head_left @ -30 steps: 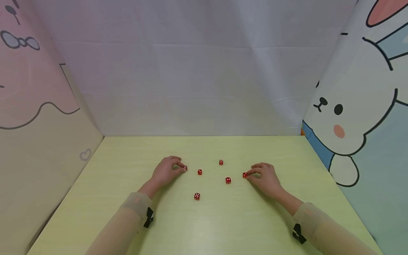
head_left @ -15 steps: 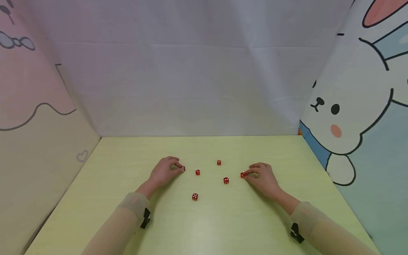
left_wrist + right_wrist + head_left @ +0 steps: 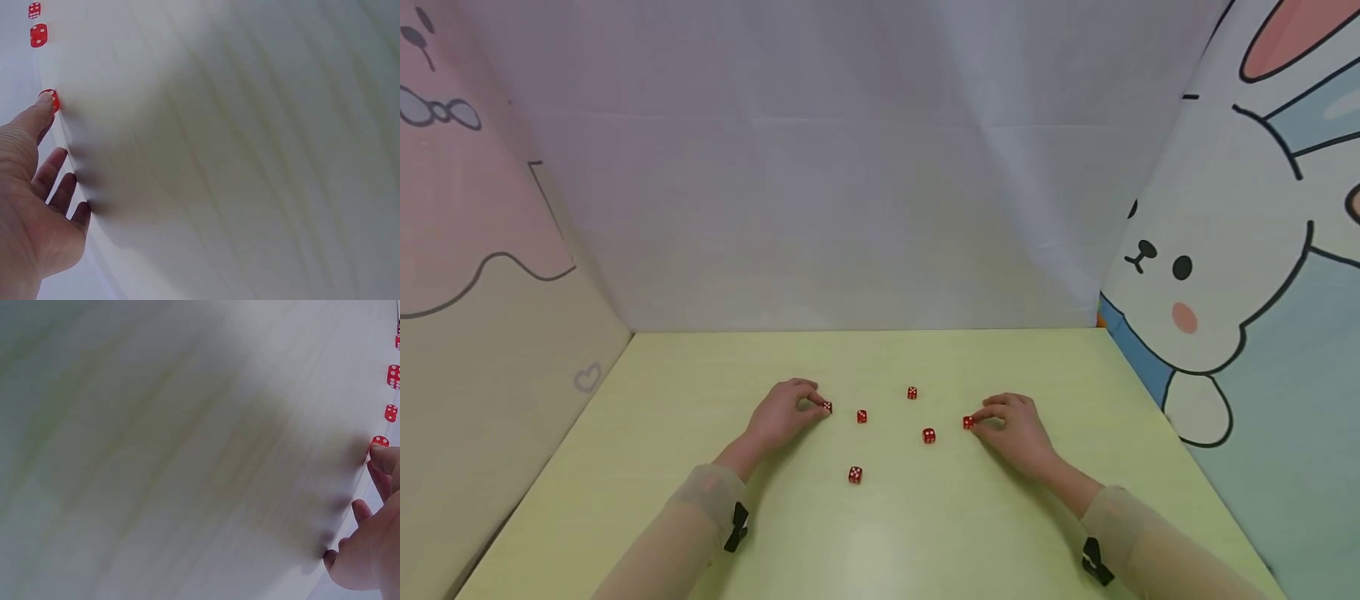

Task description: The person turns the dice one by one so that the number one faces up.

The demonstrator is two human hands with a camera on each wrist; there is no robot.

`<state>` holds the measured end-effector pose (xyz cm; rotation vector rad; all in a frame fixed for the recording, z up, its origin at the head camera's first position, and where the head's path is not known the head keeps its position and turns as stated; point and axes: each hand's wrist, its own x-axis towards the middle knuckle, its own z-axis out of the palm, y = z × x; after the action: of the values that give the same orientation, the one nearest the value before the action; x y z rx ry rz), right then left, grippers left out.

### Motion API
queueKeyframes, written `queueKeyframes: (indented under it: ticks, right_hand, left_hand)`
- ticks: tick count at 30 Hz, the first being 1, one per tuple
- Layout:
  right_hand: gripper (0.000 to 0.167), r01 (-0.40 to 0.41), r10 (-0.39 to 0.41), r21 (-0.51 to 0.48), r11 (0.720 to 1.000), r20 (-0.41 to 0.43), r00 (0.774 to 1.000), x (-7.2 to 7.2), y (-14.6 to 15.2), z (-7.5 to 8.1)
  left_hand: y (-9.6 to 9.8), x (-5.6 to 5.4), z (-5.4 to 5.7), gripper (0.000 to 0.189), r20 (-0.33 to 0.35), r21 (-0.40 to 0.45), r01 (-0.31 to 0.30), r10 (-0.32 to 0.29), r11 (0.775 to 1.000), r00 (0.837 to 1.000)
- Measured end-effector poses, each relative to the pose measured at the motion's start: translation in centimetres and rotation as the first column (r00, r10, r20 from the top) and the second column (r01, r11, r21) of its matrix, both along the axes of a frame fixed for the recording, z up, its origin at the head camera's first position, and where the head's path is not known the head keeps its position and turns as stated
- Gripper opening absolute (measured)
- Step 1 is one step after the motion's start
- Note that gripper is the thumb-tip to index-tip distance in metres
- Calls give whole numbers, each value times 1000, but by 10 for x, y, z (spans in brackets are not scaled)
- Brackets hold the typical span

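The left hand (image 3: 782, 414) pinches the left-end red die (image 3: 827, 407); the right hand (image 3: 1015, 429) pinches the right-end red die (image 3: 968, 422). Between the hands, on the worktop (image 3: 985, 525), lie the inner-left die (image 3: 862, 416), inner-right die (image 3: 929, 436), far die (image 3: 912, 392) and near die (image 3: 855, 475). Uneven pressure could eject or turn either small pinched die. Excess inward travel could strike the inner-left or inner-right die. Whether the pinched dice touch the worktop cannot be confirmed.
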<state>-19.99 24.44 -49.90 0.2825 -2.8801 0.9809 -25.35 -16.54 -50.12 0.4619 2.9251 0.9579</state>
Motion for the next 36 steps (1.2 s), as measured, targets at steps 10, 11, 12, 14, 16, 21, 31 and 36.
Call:
queueKeyframes:
  ticks: [10, 11, 12, 14, 16, 21, 31, 36]
  right_hand:
    - [15, -4, 5, 21, 1000, -20, 1000, 1, 2, 2]
    - [16, -8, 9, 20, 1000, -24, 1000, 1, 2, 2]
    - [17, -11, 11, 18, 1000, -27, 1000, 2, 3, 3]
    - [20, -12, 12, 15, 1000, -27, 1000, 3, 3, 6]
    - [23, -14, 14, 16, 1000, -24, 1000, 4, 4, 7]
    - [25, -16, 16, 32, 999, -21, 1000, 3, 7, 11]
    - [21, -29, 34, 80, 996, -63, 997, 3, 8, 19]
    - [20, -32, 41, 123, 992, -72, 997, 2, 5, 23]
  left_hand:
    - [1, 2, 2, 14, -19, -9, 0, 0, 1000, 1000]
    - [1, 3, 2, 14, -21, -14, -3, 2, 1000, 1000]
    - [1, 3, 3, 15, -23, -23, -5, 5, 1000, 1000]
    - [2, 4, 4, 16, -30, -40, -11, 10, 999, 999]
    - [2, 5, 4, 17, -38, -59, -18, 16, 998, 999]
    - [2, 7, 7, 17, -49, -89, -36, 32, 995, 998]
    - [4, 9, 9, 16, -48, -100, -65, 61, 993, 997]
    - [4, 9, 9, 16, -37, -94, -74, 71, 993, 997]
